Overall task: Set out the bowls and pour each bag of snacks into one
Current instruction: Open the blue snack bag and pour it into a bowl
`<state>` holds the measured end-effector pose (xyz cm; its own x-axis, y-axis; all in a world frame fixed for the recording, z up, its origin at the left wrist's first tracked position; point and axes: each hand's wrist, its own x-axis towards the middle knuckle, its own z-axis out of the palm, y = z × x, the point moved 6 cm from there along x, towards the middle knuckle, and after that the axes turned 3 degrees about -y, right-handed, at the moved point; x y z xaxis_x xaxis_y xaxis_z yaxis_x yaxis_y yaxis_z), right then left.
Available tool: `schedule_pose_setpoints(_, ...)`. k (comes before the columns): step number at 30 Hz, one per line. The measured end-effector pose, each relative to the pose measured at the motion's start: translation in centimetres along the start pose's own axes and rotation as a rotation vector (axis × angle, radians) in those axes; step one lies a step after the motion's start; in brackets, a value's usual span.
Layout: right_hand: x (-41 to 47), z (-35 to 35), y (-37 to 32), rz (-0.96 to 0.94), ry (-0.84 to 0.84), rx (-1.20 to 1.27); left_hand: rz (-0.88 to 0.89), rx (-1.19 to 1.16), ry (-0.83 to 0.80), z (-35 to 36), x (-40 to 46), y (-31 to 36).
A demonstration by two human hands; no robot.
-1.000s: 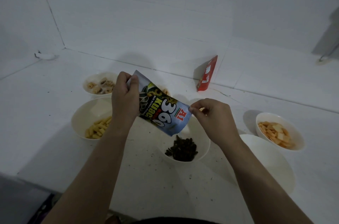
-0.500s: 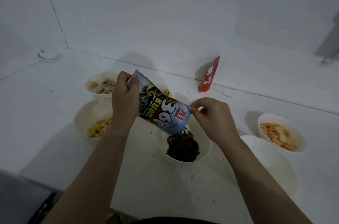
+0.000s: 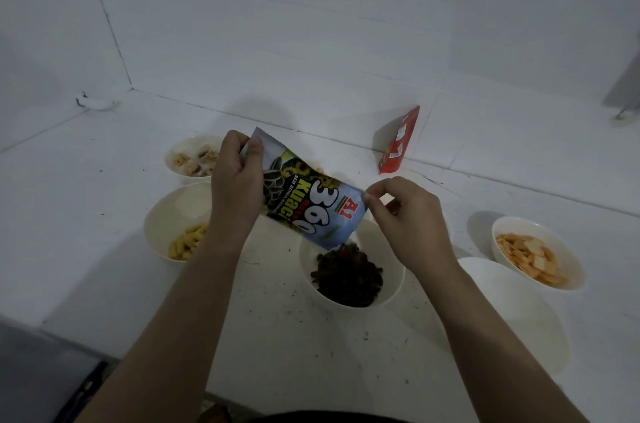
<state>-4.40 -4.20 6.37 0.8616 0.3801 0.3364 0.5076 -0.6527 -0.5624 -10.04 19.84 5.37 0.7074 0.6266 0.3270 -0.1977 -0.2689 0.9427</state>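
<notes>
The sunflower-seed bag (image 3: 311, 204) hangs tilted between both hands, its open mouth pointing down over the bowl of dark seeds (image 3: 349, 275) that sits just below and between the wrists. The left hand (image 3: 237, 180) grips the bag's raised sealed end, fingers and thumb curled round the foil; the right hand (image 3: 403, 214) pinches the lower corner beside the mouth with thumb and forefinger. I judge the pouch to be thin, slick printed film, light and floppy with much of its load already in the bowl, so it will crumple rather than hold a shape; the sealed seams and corners are the stiffest places to take hold, as both hands do. The seeds are small and loose and would scatter if the mouth swung past the rim. To the left of the left hand stand a bowl of yellow puffed sticks (image 3: 180, 225) and, farther away, a bowl of pale crackers (image 3: 194, 157). To the right of the right forearm are an empty white bowl (image 3: 519, 311) and, beyond it, a bowl of orange chips (image 3: 538, 254). Past the right hand a red snack bag (image 3: 398, 142) leans upright against the wall. The worktop (image 3: 104, 197) is white, hard-looking and flecked with dark crumbs, in a dim corner of white tiled walls (image 3: 311, 24).
</notes>
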Motion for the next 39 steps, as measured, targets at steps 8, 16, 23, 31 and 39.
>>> schedule_pose_setpoints(8, -0.2, 0.4, 0.0, -0.009, -0.033, 0.001, 0.026, 0.041, -0.005, -0.2, -0.1, 0.4)
schedule_pose_setpoints(16, -0.7, 0.2, 0.0, -0.034, 0.046, 0.111, 0.070, 0.044, -0.014, -0.4, -0.4, 1.0)
schedule_pose_setpoints(23, -0.8, 0.1, 0.4, -0.011, 0.044, 0.093, 0.090, 0.072, -0.041, -0.2, -0.4, 1.4)
schedule_pose_setpoints(31, -1.2, 0.1, 0.6, 0.001, 0.039, 0.083, 0.093, 0.090, -0.065, -0.1, -0.6, 1.5)
schedule_pose_setpoints(39, -1.4, 0.7, -0.4, -0.031, -0.013, 0.029, 0.138, 0.130, -0.075, 0.5, -1.1, 2.1)
